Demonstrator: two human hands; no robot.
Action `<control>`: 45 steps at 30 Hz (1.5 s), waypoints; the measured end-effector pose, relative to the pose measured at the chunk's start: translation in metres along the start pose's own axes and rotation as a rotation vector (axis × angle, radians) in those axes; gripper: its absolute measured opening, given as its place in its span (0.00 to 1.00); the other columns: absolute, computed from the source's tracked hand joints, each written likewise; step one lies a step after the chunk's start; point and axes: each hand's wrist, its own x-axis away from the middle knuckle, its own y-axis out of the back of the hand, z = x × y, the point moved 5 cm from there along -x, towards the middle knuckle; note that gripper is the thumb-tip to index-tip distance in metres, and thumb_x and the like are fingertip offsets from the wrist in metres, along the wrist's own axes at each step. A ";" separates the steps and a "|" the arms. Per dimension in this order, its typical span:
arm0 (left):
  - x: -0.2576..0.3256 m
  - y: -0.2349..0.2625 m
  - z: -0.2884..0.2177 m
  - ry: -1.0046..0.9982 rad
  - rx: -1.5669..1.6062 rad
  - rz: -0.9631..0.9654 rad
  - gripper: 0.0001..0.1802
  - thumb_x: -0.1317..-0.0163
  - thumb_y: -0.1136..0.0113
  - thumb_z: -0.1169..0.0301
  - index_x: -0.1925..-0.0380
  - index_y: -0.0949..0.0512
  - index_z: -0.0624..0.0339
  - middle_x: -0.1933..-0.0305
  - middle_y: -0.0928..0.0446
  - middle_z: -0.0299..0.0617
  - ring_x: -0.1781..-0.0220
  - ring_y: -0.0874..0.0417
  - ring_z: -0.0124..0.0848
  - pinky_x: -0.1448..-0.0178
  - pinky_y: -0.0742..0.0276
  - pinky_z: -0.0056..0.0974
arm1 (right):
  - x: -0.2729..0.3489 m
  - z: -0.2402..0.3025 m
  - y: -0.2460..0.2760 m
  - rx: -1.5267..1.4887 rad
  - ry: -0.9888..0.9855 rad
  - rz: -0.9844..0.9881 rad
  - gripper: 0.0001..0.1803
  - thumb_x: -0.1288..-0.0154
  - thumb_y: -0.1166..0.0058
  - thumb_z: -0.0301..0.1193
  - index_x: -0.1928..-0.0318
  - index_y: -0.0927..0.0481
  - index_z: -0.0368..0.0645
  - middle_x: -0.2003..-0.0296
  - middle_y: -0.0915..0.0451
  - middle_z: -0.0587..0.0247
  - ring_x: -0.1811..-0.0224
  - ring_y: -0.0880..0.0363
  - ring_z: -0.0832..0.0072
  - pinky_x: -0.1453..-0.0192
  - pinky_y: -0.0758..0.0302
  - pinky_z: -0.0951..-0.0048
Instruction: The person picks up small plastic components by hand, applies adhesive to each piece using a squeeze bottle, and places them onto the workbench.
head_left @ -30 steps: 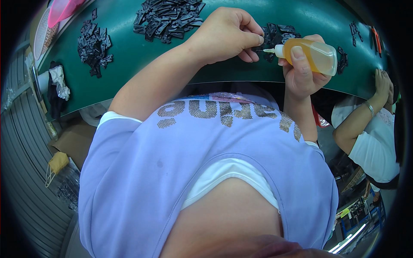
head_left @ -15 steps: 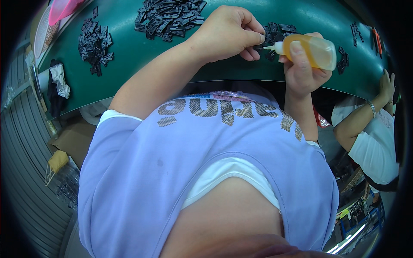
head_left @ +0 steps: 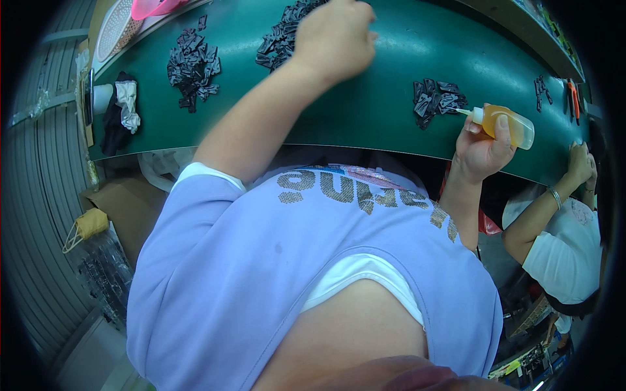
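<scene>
Small amber squeeze bottle (head_left: pixel 507 125) gripped in the right hand (head_left: pixel 481 151), fingers wrapped round its body and thumb along the side, lying near level with the thin white nozzle aimed leftward, probably so a drop can be placed with a light squeeze; just past the nozzle tip, a small heap of black plastic parts (head_left: pixel 435 99) on the green table (head_left: pixel 365 124), near enough for the tip to reach; left hand (head_left: pixel 336 38) lifted forward and well apart from the right, fingers curled into a loose fist over a larger pile of black parts (head_left: pixel 282 38); cannot tell whether anything is pinched inside, palm side hidden; farther out to the left of that hand, another scatter of black pieces (head_left: pixel 191 68), then a crumpled white and dark cloth (head_left: pixel 124 107) near the table's end; beyond these, a pink basket (head_left: pixel 155 6) at the far rim; to the right of the bottle hand, a few more dark parts (head_left: pixel 540 86) and an orange-handled tool (head_left: pixel 572 95), likely parked within arm's reach; beside them a co-worker's hand (head_left: pixel 579 161) resting on the table edge
</scene>
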 end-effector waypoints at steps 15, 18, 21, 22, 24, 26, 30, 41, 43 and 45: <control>-0.029 0.013 0.013 0.186 0.142 0.381 0.10 0.55 0.32 0.66 0.78 0.21 0.62 0.71 0.20 0.49 0.64 0.19 0.47 0.59 0.25 0.44 | 0.000 0.000 0.005 0.010 0.007 0.030 0.08 0.39 0.47 0.28 0.60 0.25 0.40 0.70 0.21 0.56 0.78 0.25 0.75 0.77 0.27 0.78; -0.019 0.008 0.008 0.462 0.562 0.451 0.13 0.53 0.32 0.63 0.76 0.19 0.61 0.68 0.19 0.49 0.61 0.18 0.46 0.56 0.24 0.44 | 0.003 0.001 0.005 0.007 0.029 0.030 0.08 0.39 0.47 0.28 0.59 0.25 0.40 0.69 0.21 0.56 0.76 0.24 0.75 0.77 0.27 0.78; 0.013 -0.010 -0.024 0.290 0.920 0.496 0.13 0.45 0.35 0.72 0.58 0.20 0.57 0.71 0.23 0.36 0.70 0.20 0.26 0.66 0.23 0.31 | 0.004 0.002 0.001 0.003 0.033 0.065 0.09 0.40 0.46 0.27 0.59 0.26 0.42 0.65 0.22 0.57 0.73 0.23 0.74 0.77 0.26 0.78; 0.023 -0.019 -0.034 0.377 1.032 0.585 0.14 0.44 0.36 0.75 0.56 0.20 0.57 0.73 0.25 0.33 0.72 0.23 0.19 0.69 0.25 0.25 | 0.005 0.004 -0.004 0.020 0.076 0.099 0.09 0.40 0.46 0.26 0.59 0.26 0.41 0.64 0.22 0.57 0.72 0.22 0.74 0.77 0.25 0.78; 0.035 -0.038 -0.044 0.454 1.113 0.674 0.12 0.41 0.39 0.76 0.56 0.22 0.64 0.70 0.22 0.37 0.73 0.20 0.22 0.68 0.21 0.26 | 0.007 0.004 -0.012 0.051 0.139 0.134 0.07 0.41 0.47 0.23 0.61 0.26 0.39 0.63 0.24 0.56 0.73 0.22 0.72 0.78 0.24 0.77; 0.040 -0.046 -0.047 0.519 1.158 0.706 0.11 0.41 0.40 0.76 0.57 0.22 0.66 0.69 0.21 0.38 0.73 0.20 0.23 0.68 0.20 0.26 | 0.008 0.005 -0.019 0.087 0.150 0.172 0.06 0.41 0.47 0.21 0.62 0.27 0.37 0.65 0.25 0.57 0.74 0.23 0.73 0.78 0.24 0.77; 0.040 -0.048 -0.047 0.502 1.180 0.730 0.11 0.41 0.40 0.76 0.59 0.23 0.70 0.68 0.20 0.42 0.73 0.18 0.25 0.69 0.19 0.27 | 0.013 0.003 -0.029 0.157 0.192 0.264 0.05 0.43 0.44 0.18 0.65 0.24 0.32 0.67 0.25 0.58 0.73 0.22 0.76 0.77 0.23 0.80; 0.040 -0.050 -0.047 0.484 1.172 0.749 0.10 0.41 0.40 0.76 0.60 0.23 0.71 0.70 0.21 0.42 0.74 0.17 0.26 0.69 0.19 0.27 | 0.015 -0.001 -0.035 0.292 0.169 0.285 0.07 0.44 0.40 0.19 0.64 0.23 0.31 0.68 0.23 0.58 0.73 0.22 0.77 0.77 0.23 0.81; 0.040 -0.051 -0.046 0.486 1.181 0.748 0.10 0.41 0.39 0.76 0.60 0.23 0.71 0.70 0.21 0.42 0.74 0.17 0.25 0.69 0.19 0.26 | 0.015 -0.002 -0.034 0.253 0.176 0.293 0.07 0.44 0.40 0.19 0.64 0.23 0.31 0.68 0.23 0.58 0.74 0.22 0.77 0.77 0.23 0.81; 0.040 -0.051 -0.046 0.484 1.172 0.745 0.10 0.41 0.39 0.76 0.60 0.23 0.71 0.70 0.21 0.42 0.74 0.17 0.25 0.69 0.19 0.26 | 0.015 -0.003 -0.033 0.255 0.182 0.298 0.08 0.44 0.40 0.19 0.64 0.23 0.31 0.68 0.23 0.58 0.74 0.22 0.77 0.77 0.23 0.81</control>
